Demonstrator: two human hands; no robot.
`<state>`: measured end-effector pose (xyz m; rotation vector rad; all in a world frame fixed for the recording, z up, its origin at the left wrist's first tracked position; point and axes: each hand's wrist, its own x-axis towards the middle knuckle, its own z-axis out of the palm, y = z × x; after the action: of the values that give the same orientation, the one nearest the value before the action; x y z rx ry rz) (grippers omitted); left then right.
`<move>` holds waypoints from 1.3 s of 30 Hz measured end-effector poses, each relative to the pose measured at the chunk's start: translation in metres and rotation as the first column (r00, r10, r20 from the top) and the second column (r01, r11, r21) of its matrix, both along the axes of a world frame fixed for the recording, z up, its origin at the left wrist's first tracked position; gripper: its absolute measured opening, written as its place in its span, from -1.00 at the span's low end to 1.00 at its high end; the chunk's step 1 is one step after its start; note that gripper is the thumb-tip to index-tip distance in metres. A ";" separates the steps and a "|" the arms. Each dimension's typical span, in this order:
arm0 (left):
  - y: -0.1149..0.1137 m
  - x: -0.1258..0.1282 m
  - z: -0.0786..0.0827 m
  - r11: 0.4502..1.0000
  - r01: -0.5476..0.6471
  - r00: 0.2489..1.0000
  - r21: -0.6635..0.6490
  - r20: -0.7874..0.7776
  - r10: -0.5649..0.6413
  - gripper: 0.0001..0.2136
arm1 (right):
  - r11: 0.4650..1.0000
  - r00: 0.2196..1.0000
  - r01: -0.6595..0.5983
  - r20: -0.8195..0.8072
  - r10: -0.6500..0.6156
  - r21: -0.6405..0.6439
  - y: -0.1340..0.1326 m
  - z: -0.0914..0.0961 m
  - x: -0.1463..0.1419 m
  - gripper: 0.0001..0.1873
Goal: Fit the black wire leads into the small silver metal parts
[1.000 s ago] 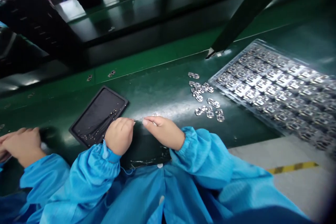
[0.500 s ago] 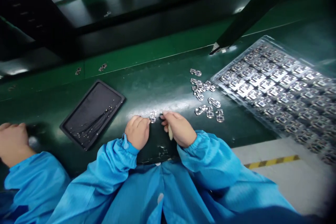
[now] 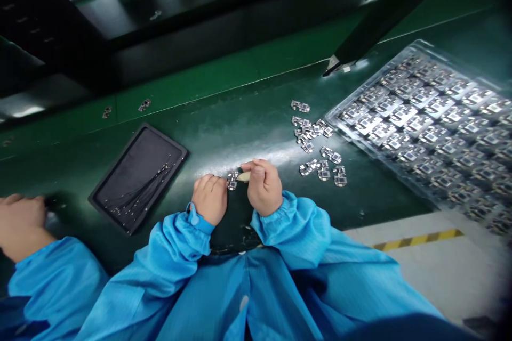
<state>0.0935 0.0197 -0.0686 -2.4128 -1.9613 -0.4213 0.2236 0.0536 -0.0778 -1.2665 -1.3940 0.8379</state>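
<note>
A small circuit board (image 3: 232,181) lies on the green bench in front of me. My left hand (image 3: 210,200) rests against its left side, fingers curled and fingertips at the board's edge. From the right, my right hand (image 3: 265,189) grips a pale, blunt-ended tool (image 3: 244,176), its tip close to the board. Whether the tip touches it I cannot tell. The rest of the tool is hidden inside the hand. To the left, a black tray (image 3: 138,178) holds several thin black wires (image 3: 148,187) with bright ends.
Several loose circuit boards (image 3: 323,170) lie to the right, beside a clear plastic tray (image 3: 340,120) filled with rows of boards. Two small boards (image 3: 144,105) lie at the back left. Another person's hand (image 3: 24,221) rests on the bench at far left. A dark post (image 3: 368,32) stands behind.
My right hand has turned over, swinging the tool's pale end from pointing toward me to pointing left at the circuit board. My left hand stays by the board. The view has shifted slightly.
</note>
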 end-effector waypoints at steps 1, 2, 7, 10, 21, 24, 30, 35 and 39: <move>0.000 0.000 0.000 1.000 0.000 1.000 0.004 -0.006 0.000 -0.83 | 1.000 1.000 -0.005 0.003 0.005 -0.001 0.000 -0.001 0.000 -0.78; 0.000 0.000 0.000 1.000 0.002 1.000 0.010 -0.009 -0.002 -0.83 | 1.000 1.000 -0.006 0.008 0.006 -0.003 0.000 -0.001 0.000 -0.78; 0.000 0.001 0.000 0.998 0.016 1.000 0.066 -0.011 -0.015 -0.86 | 1.000 0.998 -0.026 0.061 0.026 -0.002 0.000 -0.004 -0.001 -0.78; 0.001 0.002 0.000 0.997 0.014 1.000 0.080 -0.012 -0.013 -0.87 | 0.996 0.994 -0.035 0.110 0.026 0.077 0.001 -0.003 0.000 -0.81; -0.004 -0.005 -0.008 0.994 0.048 0.999 0.098 -0.030 -0.045 -0.83 | 0.894 0.711 -0.442 0.638 0.296 0.078 0.013 0.028 -0.019 -0.63; 0.001 -0.008 -0.007 0.996 0.073 0.997 0.048 -0.042 -0.071 -0.82 | 0.904 0.711 -0.427 0.615 0.341 -0.007 0.020 0.028 -0.021 -0.65; 0.065 -0.027 0.033 0.995 -0.077 0.997 0.057 0.007 0.077 -0.70 | 0.962 0.865 0.050 0.494 0.093 -0.269 0.064 0.039 0.021 -0.62; 0.081 -0.063 0.059 0.882 -0.462 0.886 0.089 0.091 0.455 -0.53 | 0.971 0.603 0.107 0.790 0.108 -0.214 0.114 0.048 0.066 -0.67; 0.040 -0.121 0.050 0.787 -0.562 0.827 -0.254 -0.159 0.539 -0.51 | 0.957 0.418 0.199 0.901 0.114 -0.213 0.145 0.044 0.076 -0.65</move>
<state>-0.0278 0.0598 -0.0182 -1.7808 -2.7024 -0.0145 0.2997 0.1987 -0.0340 -2.1808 -2.1179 0.2322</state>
